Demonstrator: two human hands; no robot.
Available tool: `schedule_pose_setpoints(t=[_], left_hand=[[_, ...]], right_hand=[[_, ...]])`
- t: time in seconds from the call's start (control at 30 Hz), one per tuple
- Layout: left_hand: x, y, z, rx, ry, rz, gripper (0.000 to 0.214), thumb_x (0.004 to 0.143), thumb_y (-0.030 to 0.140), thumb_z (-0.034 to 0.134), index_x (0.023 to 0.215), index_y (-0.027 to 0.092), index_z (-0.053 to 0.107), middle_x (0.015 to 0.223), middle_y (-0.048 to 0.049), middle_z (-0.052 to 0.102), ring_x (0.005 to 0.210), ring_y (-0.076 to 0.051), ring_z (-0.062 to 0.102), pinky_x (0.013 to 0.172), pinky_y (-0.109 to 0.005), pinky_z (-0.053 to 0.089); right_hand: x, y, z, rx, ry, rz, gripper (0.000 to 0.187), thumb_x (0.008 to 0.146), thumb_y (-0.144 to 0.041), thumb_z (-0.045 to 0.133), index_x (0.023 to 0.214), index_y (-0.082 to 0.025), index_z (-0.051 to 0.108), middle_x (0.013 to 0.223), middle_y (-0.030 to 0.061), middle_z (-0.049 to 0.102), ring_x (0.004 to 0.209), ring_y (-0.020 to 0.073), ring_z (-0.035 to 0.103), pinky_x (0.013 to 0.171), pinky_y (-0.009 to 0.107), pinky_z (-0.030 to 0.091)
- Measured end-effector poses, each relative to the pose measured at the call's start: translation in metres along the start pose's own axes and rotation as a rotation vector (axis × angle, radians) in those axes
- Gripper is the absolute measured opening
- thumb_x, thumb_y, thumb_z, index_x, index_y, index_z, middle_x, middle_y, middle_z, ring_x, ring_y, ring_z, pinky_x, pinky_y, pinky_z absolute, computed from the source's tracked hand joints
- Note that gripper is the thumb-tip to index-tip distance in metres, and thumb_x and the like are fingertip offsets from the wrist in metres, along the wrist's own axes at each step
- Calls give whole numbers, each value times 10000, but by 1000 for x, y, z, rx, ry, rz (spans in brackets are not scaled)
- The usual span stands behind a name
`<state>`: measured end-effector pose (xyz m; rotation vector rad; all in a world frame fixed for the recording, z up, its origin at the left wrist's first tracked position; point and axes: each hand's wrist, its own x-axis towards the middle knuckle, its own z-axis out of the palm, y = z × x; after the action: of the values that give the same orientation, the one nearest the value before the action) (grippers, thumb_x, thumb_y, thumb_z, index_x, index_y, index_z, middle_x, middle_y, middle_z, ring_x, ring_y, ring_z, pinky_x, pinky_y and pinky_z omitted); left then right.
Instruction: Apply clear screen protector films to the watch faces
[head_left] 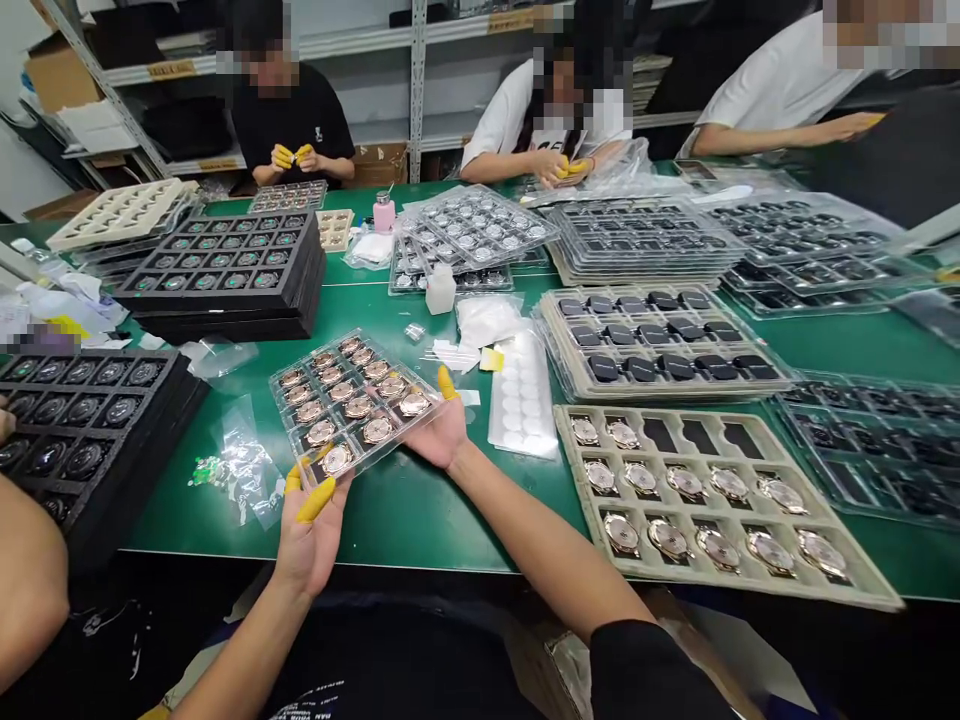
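A clear plastic tray (pixel 358 462) full of rose-gold watch cases rests tilted between my two hands, above the green table. My left hand (pixel 311 520) grips its near corner, a yellow finger cot on the thumb. At the right edge, my right hand (pixel 439 430) supports the tray, its thumb in a yellow cot and its other fingers partly hidden beneath. To the right lies a beige flocked tray (pixel 720 425) of watch cases, with several slots at the back bare of cases. Behind my right hand is a sheet of round white stickers (pixel 519 400).
Black foam trays (pixel 232 300) are stacked at left; a person's arm (pixel 30 580) is beside me. Beige trays with black pieces (pixel 555 360) and clear trays (pixel 645 240) stand behind right. A white bottle (pixel 440 290) and pink bottle (pixel 384 212) stand mid-table. Co-workers sit opposite.
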<state>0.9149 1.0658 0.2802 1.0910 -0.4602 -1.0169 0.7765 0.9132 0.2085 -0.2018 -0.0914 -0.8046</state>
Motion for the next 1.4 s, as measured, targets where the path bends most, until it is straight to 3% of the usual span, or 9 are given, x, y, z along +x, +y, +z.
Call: schedule_pose_setpoints(t=[0.1,0.23,0.47,0.67,0.77,0.9,1.03,1.23,1.4], left_hand=[[5,11,-1,8,133,-105,170,955,220,576,1086,162,668,1239,-91,718,1072,-214,729,890,-356,657],[15,16,0,132,256,-210,207,919,53,508,961,145,688,1014,-64,768,777,-137,738,642,-225,635],[20,-6,12,171,169,-306,220,877,-13,547,958,145,677,1007,-63,764,876,-181,752,778,-345,661],[19,-20,44,204,75,-435,211,919,-3,531,999,137,668,1048,-96,752,866,-158,748,829,-312,646],[9,-30,53,179,76,-493,139,958,68,553,1000,139,665,974,-88,738,803,-146,738,789,-300,648],[6,-38,47,123,132,-529,203,1020,255,538,938,120,666,895,-88,707,783,-143,727,779,-296,653],[19,-39,32,171,184,-488,209,1006,226,553,847,123,640,861,-96,698,813,-172,738,821,-329,653],[36,-35,29,278,112,-492,188,985,212,579,844,112,653,872,-114,712,811,-193,746,861,-368,644],[48,-31,37,421,74,-536,193,980,174,547,845,99,664,891,-138,737,794,-194,752,775,-319,645]], right_hand=[[1,-4,-4,5,32,-45,680,962,-689,299,1338,-187,564,1282,137,702,1268,330,612,1075,623,467],[2,-3,-4,-75,114,-181,616,942,-716,316,1252,-251,576,1264,100,706,1231,314,637,1008,597,530],[38,-13,-2,-571,410,-247,369,871,-434,639,1185,-291,507,1115,26,716,953,210,733,839,417,626],[60,-69,-13,-772,489,-145,231,786,-219,719,979,-199,595,726,-9,674,626,151,642,582,273,571],[58,-77,-15,-846,486,-115,201,797,-205,692,975,-197,600,712,-5,669,601,145,630,518,243,530],[60,-60,-17,-998,454,-51,210,809,-274,729,964,-185,620,731,24,685,626,160,644,573,286,561],[68,-56,-18,-1335,526,-37,142,787,-262,759,866,-182,672,737,77,690,755,252,676,729,398,583],[90,-87,-17,-1896,774,-294,356,896,-206,583,1236,-133,660,1327,238,565,1318,402,433,1118,575,319],[103,-90,-26,-2178,772,-275,248,902,-201,576,1089,-150,733,1188,204,617,1236,364,435,1081,551,279]])
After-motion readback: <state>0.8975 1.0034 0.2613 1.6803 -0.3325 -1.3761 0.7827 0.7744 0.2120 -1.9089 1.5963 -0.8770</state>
